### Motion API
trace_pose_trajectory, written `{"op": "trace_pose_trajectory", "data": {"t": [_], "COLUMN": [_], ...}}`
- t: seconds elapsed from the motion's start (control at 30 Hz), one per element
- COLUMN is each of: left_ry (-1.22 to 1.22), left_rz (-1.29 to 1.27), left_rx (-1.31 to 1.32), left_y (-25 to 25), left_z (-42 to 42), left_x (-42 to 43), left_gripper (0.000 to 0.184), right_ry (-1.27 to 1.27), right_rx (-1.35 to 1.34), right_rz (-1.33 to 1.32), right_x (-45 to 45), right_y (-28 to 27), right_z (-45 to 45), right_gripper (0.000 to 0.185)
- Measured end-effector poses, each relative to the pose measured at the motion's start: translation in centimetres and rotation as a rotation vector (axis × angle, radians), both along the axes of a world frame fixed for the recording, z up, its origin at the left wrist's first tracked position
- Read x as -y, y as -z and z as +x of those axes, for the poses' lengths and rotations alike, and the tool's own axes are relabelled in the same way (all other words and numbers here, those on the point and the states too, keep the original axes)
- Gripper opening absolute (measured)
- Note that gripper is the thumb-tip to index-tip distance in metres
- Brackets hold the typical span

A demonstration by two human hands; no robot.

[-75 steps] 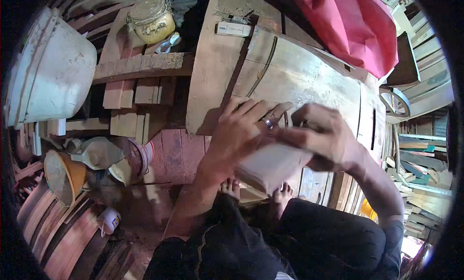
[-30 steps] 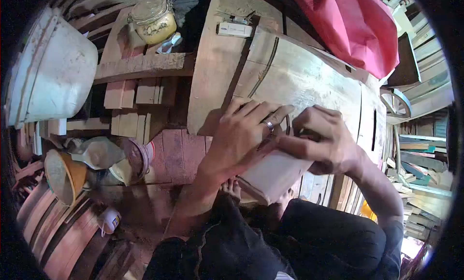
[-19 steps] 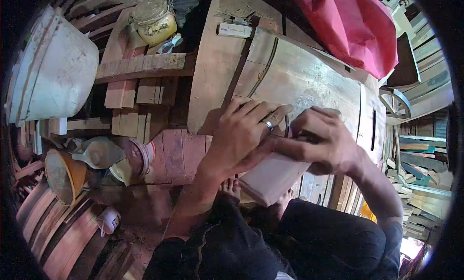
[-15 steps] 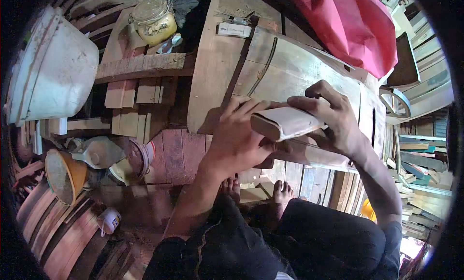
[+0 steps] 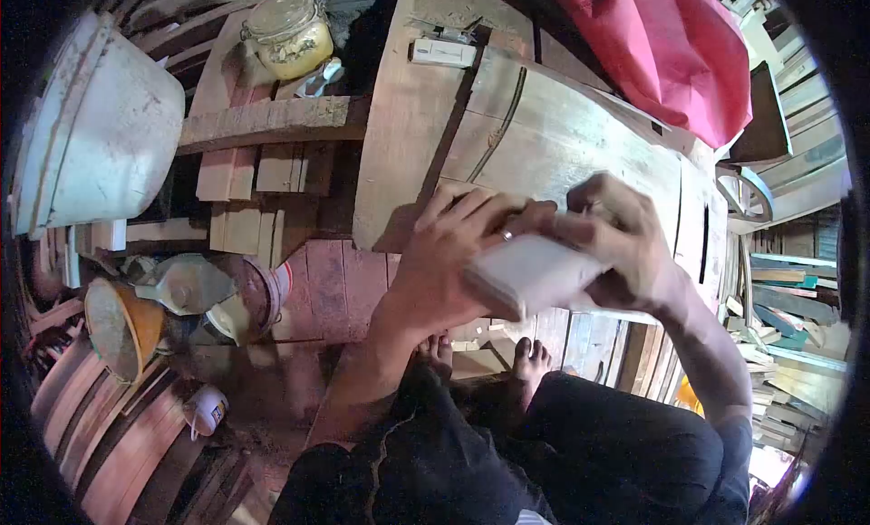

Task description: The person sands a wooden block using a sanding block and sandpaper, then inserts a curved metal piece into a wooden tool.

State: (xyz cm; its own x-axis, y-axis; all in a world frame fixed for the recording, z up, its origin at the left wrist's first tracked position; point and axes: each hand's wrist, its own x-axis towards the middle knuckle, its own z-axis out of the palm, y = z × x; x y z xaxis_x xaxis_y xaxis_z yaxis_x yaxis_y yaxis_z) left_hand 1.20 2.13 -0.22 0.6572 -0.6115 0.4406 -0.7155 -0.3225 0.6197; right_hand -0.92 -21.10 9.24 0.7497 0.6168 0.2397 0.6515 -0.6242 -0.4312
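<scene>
My right hand (image 5: 625,240) is closed around a pale, flat block (image 5: 535,273) with rounded edges, blurred by motion. The block is tilted above the near edge of the wooden workbench (image 5: 580,135). Just left of it, my left hand (image 5: 449,253) is curled, its fingers reaching behind the block's far side. Whatever lies between those left fingers is hidden by the hand and the block. Beyond both hands, a thin dark curved strip (image 5: 498,126) rests on the bench top.
A red cloth (image 5: 662,54) covers the bench's far right. Further left are a small white box (image 5: 442,53), a glass jar (image 5: 288,40) and a white bucket (image 5: 118,131). An orange container (image 5: 122,330) and a white cup (image 5: 207,412) stand lower left. Wood scraps (image 5: 788,298) pile up at right.
The block has shifted down toward me and tilted, showing more of its broad face. My right hand has turned and lowered with it. My left hand has barely moved.
</scene>
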Motion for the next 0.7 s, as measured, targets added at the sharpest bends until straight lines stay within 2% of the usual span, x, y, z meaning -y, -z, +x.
{"op": "trace_pose_trajectory", "data": {"t": [0.07, 0.13, 0.2, 0.27, 0.33, 0.7], "left_ry": [0.016, 0.02, 0.024, 0.004, -0.01, -0.002], "left_rz": [0.062, 0.048, 0.062, 0.027, -0.01, 0.005], "left_rx": [0.108, 0.059, -0.041, 0.015, 0.072, 0.016], "left_y": [0.9, -0.1, -0.7, 0.5, 0.7, -0.5], "left_z": [0.5, 0.4, 0.5, 0.6, 0.7, 0.4], "left_x": [0.2, 0.2, 0.2, 0.4, 0.5, 0.2], "left_gripper": [0.06, 0.057, 0.054, 0.053, 0.052, 0.05], "right_ry": [-0.14, -0.223, -0.162, -0.094, -0.106, -0.128], "right_rx": [-0.009, 0.002, -0.022, -0.039, -0.041, 0.007], "right_rz": [0.005, -0.013, 0.032, 0.044, 0.034, 0.001], "right_x": [-1.0, -1.2, -1.1, -1.6, -1.5, -1.1], "right_y": [-0.4, -0.5, -0.3, -0.8, -0.7, -0.5], "right_z": [-0.4, -0.5, -0.3, -0.1, -0.1, -0.4], "right_gripper": [0.058, 0.056, 0.057, 0.056, 0.056, 0.055]}}
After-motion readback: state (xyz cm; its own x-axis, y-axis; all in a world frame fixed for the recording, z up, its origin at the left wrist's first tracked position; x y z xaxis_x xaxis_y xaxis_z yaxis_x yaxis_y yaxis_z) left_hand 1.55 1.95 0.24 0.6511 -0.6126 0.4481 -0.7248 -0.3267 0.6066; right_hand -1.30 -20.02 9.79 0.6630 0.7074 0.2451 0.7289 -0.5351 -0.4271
